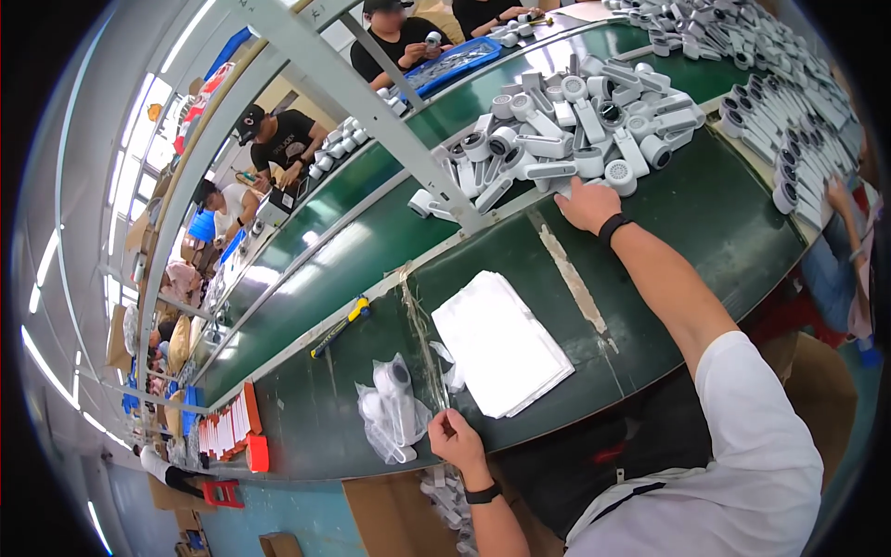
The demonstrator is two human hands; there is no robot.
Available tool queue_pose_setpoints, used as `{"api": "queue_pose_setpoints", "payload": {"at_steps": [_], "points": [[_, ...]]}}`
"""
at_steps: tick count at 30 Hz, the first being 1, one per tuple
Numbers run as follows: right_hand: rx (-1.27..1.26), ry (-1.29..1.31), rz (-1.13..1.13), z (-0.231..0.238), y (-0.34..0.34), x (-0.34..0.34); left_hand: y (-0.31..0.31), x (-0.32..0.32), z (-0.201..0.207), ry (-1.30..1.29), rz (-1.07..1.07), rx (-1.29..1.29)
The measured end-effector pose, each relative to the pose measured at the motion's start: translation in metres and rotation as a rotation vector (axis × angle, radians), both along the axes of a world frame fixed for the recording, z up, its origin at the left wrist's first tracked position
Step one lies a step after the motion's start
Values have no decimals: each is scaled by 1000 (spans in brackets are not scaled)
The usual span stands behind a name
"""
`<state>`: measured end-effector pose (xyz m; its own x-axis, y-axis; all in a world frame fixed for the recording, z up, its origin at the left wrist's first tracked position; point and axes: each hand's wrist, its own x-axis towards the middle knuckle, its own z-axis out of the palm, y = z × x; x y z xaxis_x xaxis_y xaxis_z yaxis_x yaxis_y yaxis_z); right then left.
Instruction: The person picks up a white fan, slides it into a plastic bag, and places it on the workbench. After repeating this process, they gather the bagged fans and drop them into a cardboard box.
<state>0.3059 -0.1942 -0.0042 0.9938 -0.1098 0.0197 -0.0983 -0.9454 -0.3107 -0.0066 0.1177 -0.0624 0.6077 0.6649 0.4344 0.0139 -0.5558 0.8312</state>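
Observation:
My right hand (590,206) reaches to the near edge of a heap of white handheld fans (594,125) with round grilled heads. Its fingers are bent round a white handheld fan (562,186) there, partly hidden by the hand. My left hand (457,444) is at the bench's near edge with thumb and fingers pinched together; whatever is between them is too small to make out. Just left of it lies a clear plastic bag (394,413) with a white fan inside. A stack of flat white sheets or bags (501,348) rests between my hands.
A yellow and black tool (342,327) lies on the green bench (687,241) near a metal post (371,111). Orange boxes (227,429) stand at the left. More fans (798,139) are laid out at the right, beside another person's hand (843,200). People work across the conveyor (343,246).

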Motion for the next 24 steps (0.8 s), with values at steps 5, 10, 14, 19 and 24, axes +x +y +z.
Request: {"api": "queue_pose_setpoints", "payload": {"at_steps": [5,10,14,19,24], "points": [[57,-26,15,5,-7,-40,6,1,-3,-21,-29,-14],[295,185,-5,19,-40,-94,-17,10,22,-43,-162,-55],[1015,221,-60,40,-55,-152,-51,25,67,-22,-458,644],[1754,170,37,49,-59,-229,-54,38,58,312,-438,762],[1934,224,248,18,-56,-267,-57,41,60,282,-437,695]]}}
